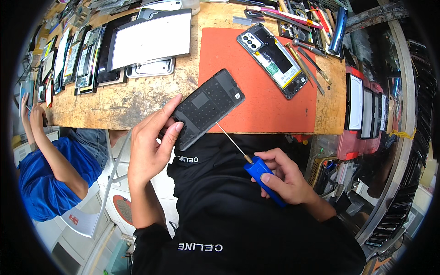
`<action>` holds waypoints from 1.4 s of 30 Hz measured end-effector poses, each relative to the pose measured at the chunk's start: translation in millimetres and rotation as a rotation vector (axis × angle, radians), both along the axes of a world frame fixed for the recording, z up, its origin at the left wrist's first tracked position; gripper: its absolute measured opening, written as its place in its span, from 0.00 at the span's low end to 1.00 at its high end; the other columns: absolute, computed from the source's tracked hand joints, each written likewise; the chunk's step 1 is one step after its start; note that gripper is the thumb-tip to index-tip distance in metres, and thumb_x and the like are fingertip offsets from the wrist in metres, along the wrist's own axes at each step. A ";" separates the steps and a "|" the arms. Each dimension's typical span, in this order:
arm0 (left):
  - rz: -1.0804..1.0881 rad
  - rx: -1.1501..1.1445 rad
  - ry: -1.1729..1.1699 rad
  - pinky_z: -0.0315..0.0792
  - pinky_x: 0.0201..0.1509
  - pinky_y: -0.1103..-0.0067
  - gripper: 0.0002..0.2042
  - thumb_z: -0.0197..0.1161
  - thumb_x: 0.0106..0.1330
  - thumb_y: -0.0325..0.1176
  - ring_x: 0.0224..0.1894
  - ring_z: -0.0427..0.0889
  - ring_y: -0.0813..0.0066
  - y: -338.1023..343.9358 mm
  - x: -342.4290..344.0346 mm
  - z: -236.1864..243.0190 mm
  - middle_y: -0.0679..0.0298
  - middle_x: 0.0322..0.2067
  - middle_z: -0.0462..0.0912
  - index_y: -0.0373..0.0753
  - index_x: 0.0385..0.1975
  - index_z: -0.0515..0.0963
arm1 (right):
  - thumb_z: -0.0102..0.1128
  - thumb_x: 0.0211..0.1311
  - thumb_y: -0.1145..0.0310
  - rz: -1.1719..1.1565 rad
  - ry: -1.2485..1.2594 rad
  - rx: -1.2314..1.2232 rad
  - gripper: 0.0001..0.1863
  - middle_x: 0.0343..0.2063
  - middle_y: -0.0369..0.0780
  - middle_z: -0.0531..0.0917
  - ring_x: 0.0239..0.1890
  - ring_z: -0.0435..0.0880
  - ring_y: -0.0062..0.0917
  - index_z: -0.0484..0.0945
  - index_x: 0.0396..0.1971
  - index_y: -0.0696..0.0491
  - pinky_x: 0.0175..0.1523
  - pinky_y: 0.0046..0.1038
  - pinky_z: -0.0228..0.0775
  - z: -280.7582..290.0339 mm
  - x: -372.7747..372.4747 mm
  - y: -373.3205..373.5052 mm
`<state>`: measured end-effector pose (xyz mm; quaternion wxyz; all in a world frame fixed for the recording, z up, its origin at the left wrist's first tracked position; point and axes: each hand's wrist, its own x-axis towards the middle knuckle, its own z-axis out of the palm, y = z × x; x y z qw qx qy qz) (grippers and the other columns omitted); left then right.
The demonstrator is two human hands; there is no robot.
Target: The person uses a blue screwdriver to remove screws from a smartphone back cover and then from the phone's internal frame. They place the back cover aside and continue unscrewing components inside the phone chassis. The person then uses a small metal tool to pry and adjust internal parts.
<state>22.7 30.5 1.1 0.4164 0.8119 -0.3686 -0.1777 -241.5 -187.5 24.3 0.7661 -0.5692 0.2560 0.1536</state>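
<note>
My left hand (pixel 152 140) grips the lower left end of a dark phone panel (pixel 211 107), tilted at the near edge of the bench. A grid of small dots and a grey square mark its upward face. My right hand (pixel 293 183) is wrapped round a blue-handled tool (pixel 265 177) with a thin metal rod. The rod's tip meets the panel's near long edge; whether it touches or passes beneath I cannot tell. Beyond, an opened phone (pixel 273 62) with its insides showing lies on a red mat (pixel 270 112).
Tweezers (pixel 313 68) and thin tools lie right of the opened phone. More tools (pixel 316 20) crowd the far right. A white-faced tablet-like panel (pixel 153 39) and rows of phone parts (pixel 85 59) fill the left. A person in blue (pixel 59 169) works at the far left.
</note>
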 end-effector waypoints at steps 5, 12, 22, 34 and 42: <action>0.018 0.014 0.033 0.76 0.37 0.75 0.27 0.70 0.70 0.22 0.28 0.78 0.73 -1.6 0.3 1.9 0.62 0.27 0.79 0.40 0.70 0.81 | 0.60 0.81 0.69 0.109 -0.045 -0.044 0.26 0.49 0.48 0.87 0.37 0.86 0.19 0.66 0.71 0.60 0.42 0.26 0.82 -1.2 6.9 6.2; 0.002 0.021 0.057 0.74 0.37 0.78 0.26 0.71 0.70 0.23 0.28 0.75 0.77 -1.7 3.7 1.1 0.65 0.26 0.77 0.37 0.70 0.81 | 0.63 0.78 0.68 0.283 -0.173 -0.122 0.28 0.52 0.52 0.89 0.55 0.91 0.36 0.67 0.71 0.60 0.62 0.37 0.80 -9.8 19.4 11.3; -0.013 0.046 0.049 0.74 0.36 0.77 0.26 0.71 0.69 0.24 0.26 0.76 0.76 -3.4 6.3 1.3 0.63 0.24 0.78 0.36 0.69 0.81 | 0.64 0.77 0.69 0.323 -0.241 -0.131 0.28 0.51 0.53 0.88 0.55 0.91 0.38 0.67 0.71 0.60 0.62 0.37 0.79 -16.5 18.3 10.8; -0.022 0.139 0.044 0.74 0.33 0.73 0.25 0.72 0.70 0.28 0.23 0.78 0.71 -6.5 9.8 7.8 0.60 0.22 0.78 0.37 0.69 0.82 | 0.63 0.77 0.70 0.308 -0.174 -0.077 0.28 0.51 0.53 0.89 0.55 0.91 0.37 0.66 0.72 0.60 0.62 0.37 0.79 -16.7 16.3 8.1; -0.014 0.157 0.042 0.75 0.33 0.71 0.25 0.72 0.70 0.27 0.22 0.78 0.67 -10.1 9.0 12.3 0.58 0.22 0.79 0.36 0.67 0.82 | 0.62 0.80 0.68 0.184 -0.095 -0.020 0.27 0.49 0.50 0.89 0.37 0.89 0.22 0.66 0.72 0.60 0.43 0.28 0.83 -15.5 8.9 3.7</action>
